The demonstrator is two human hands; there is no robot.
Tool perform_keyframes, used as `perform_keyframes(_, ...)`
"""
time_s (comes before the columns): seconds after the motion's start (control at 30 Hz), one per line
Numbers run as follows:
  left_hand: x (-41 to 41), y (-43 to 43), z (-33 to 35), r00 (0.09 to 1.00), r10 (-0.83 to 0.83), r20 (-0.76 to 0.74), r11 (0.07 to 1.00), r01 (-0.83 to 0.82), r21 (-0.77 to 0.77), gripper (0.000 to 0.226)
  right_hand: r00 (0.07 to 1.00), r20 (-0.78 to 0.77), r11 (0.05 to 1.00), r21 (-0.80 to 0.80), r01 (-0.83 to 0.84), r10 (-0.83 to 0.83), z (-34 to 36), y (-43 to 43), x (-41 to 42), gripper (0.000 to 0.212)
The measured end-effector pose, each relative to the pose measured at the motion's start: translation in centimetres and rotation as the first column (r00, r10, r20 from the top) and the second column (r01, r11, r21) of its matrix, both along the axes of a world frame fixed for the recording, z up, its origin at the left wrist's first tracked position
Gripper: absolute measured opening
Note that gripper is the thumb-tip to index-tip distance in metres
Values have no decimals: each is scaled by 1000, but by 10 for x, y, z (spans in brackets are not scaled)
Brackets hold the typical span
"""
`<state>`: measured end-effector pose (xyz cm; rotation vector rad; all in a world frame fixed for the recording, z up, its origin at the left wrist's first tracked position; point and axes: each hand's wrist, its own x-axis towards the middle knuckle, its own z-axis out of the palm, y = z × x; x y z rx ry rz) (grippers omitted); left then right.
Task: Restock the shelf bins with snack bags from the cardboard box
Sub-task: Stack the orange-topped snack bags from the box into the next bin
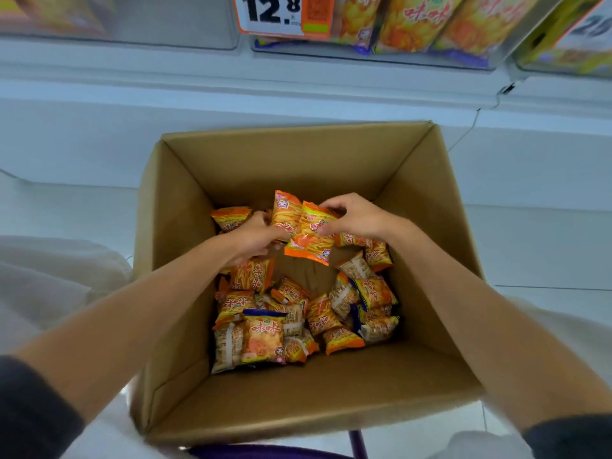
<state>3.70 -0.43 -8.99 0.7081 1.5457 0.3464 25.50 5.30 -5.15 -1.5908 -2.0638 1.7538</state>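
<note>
Over the far half of the cardboard box (298,409) the left hand (255,240) clasps one snack bag (285,210) while, just right, the right hand (357,217) pinches a second bag (311,238) by its edge, a thin hold likely to let it slip before reaching the far shelf bins (430,44).

A white shelf (298,71) runs across the top, its front ledge smooth and slightly glossy. An orange and white price tag (275,14) reading 12.8 hangs at the shelf's upper edge. Below the ledge a plain white base panel (82,144) meets the floor (546,246) of pale, shiny tiles with thin dark joints. A thin cable (470,127) hangs from a black clip (508,88) on the ledge's right part. A purple metal frame (358,442) shows at the bottom. The light is bright and even.
</note>
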Motion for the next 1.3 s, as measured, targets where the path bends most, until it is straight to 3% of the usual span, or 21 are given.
perform_keyframes(0.1, -9, 5, 21, 972, -45, -229, 978, 90, 189, 62, 999, -32, 999, 50, 20, -18, 16, -3, 6, 42)
perform_keyframes(0.17, -13, 7, 38, 968, -63, -242, 962, 123, 244, 51, 999, -36, 995, 103, 11, -7, 29, -5, 8, 45)
perform_keyframes(0.37, -17, 5, 77, 996, -77, -35, 969, 83, 234, 30, 999, -13, 971, 236, -40, 44, 76, -7, -16, 50)
perform_keyframes(0.47, -23, 4, 102, 992, 5, 126, 982, -28, 186, 38, 996, -34, 955, 288, -66, 79, 103, -7, -28, 56)
perform_keyframes(0.63, -54, 3, 148, 929, -86, 360, 986, 27, 166, 66, 990, -74, 941, 326, -92, 123, 152, -4, -50, 57)
perform_keyframes(0.7, -66, 4, 173, 915, -134, 381, 978, 61, 198, 85, 983, -95, 925, 363, -113, 157, 171, -3, -62, 57)
perform_keyframes(0.83, -84, 3, 213, 941, -328, 83, 905, 289, 312, 102, 972, -37, 870, 456, -189, 231, 210, -1, -88, 75)
perform_keyframes(0.97, -97, 6, 249, 922, -303, -241, 824, 381, 418, 58, 938, 132, 805, 485, -343, 320, 238, -1, -121, 69)
perform_keyframes(1.07, -115, 17, 277, 871, -251, -421, 738, 454, 499, 57, 906, 248, 722, 547, -424, 344, 260, 3, -149, 80)
perform_keyframes(1.17, -135, 36, 308, 880, -175, -441, 693, 428, 580, 66, 895, 336, 622, 644, -446, 294, 292, 16, -175, 88)
perform_keyframes(1.3, -161, 75, 336, 948, -89, -306, 628, 292, 721, 61, 918, 357, 582, 716, -386, 171, 331, 49, -203, 69)
